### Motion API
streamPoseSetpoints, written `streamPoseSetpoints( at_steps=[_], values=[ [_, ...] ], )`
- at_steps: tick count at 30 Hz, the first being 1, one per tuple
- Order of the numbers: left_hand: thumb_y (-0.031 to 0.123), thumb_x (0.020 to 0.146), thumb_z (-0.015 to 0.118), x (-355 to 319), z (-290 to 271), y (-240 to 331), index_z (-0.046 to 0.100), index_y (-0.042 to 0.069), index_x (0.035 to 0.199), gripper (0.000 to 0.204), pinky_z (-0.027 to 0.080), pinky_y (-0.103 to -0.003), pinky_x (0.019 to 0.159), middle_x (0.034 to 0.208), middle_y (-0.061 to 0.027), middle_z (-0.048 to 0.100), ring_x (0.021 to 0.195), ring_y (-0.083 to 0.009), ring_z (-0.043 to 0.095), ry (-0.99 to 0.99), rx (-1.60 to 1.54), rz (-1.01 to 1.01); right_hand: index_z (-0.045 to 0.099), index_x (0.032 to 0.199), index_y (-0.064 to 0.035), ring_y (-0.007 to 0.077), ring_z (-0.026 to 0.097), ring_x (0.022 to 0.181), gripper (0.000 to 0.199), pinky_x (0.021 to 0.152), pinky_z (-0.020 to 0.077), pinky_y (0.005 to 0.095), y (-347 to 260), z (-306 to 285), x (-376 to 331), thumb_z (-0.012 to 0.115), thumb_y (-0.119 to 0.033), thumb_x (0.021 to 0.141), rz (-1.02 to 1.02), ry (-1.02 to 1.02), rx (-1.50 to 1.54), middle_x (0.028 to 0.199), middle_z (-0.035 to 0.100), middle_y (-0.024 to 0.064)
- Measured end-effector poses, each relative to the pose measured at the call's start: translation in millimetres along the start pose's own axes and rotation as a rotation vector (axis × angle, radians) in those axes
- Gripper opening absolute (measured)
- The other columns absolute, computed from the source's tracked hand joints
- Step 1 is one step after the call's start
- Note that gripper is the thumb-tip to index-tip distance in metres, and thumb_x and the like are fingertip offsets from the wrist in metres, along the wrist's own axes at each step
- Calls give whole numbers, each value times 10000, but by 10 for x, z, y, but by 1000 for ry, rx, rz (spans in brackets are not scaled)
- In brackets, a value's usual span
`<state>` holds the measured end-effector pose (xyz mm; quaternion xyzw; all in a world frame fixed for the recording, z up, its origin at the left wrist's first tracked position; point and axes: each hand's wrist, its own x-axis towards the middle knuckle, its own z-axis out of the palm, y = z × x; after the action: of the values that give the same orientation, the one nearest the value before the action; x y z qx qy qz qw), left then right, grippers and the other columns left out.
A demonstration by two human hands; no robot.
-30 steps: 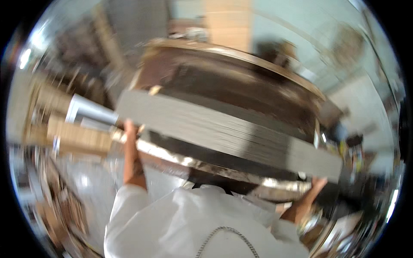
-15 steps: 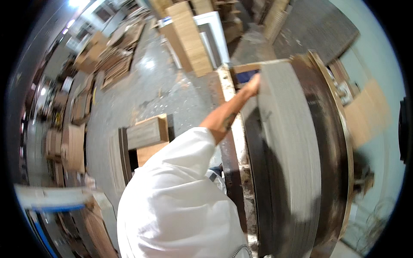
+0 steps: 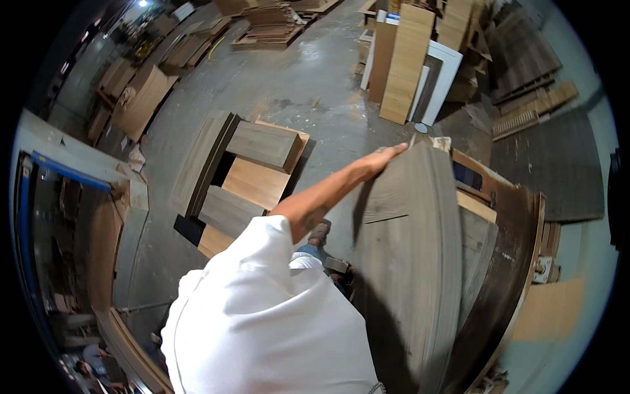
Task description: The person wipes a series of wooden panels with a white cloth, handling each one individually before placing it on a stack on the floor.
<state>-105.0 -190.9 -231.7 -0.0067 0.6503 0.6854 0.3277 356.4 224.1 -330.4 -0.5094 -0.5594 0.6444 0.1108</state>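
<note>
My left hand (image 3: 387,157) is closed on the far left edge of a long, grey wood-grain board (image 3: 413,262), its arm stretched out from a white sleeve. Some fingers are hidden against the board's edge. The board lies tilted, its broad face towards me, over the left side of a dark bench (image 3: 505,276). Another grey wood-grain piece (image 3: 476,243) shows on the bench just right of it. My right hand is out of view.
Stacked grey pieces (image 3: 266,141) and tan panels (image 3: 256,184) lie on the floor to the left. Tall boards (image 3: 407,62) lean together at the far side. A white-and-blue machine frame (image 3: 72,157) stands at far left. A person (image 3: 95,364) shows at lower left.
The grey board has come left and tipped over the bench's near side with my left hand on its end. The view has turned, so the floor stack sits higher.
</note>
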Motion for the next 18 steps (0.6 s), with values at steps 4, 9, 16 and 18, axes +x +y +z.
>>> streamPoseSetpoints(
  at_steps=[4,9,16,18],
  values=[
    [561,927,409,-673,-1256,-296,527,12,1310,681,385,-387,987,1306,-145,544,1161,-261,524,292,93,-78,540,1256,-9,294,585,1069,501,918,483,405,-345,663,112,575,-353,893,-12,-95,-50,1243,586,120],
    [488,933,392,-1339,-2907,-1330,554,3,1271,613,405,-390,952,1253,-143,573,1112,-259,547,575,-30,-189,544,1251,-11,297,587,1064,502,914,485,409,-748,1730,149,574,-361,892,-21,-202,-120,1234,591,121],
    [417,945,365,-3039,-4527,-2579,533,6,1273,552,439,-393,937,1217,-173,579,1095,-277,562,826,-617,-302,549,1243,-13,301,590,1057,504,909,488,414,-1434,3635,-76,572,-373,891,-48,-363,-269,1221,598,122],
    [341,950,358,-3377,-4714,-2539,574,-13,1167,468,496,-386,844,1116,-172,603,1007,-250,592,996,-615,-273,550,1240,-14,302,591,1055,505,908,489,416,-1553,4067,-152,571,-377,890,-31,-376,-277,1217,600,122]
  ],
)
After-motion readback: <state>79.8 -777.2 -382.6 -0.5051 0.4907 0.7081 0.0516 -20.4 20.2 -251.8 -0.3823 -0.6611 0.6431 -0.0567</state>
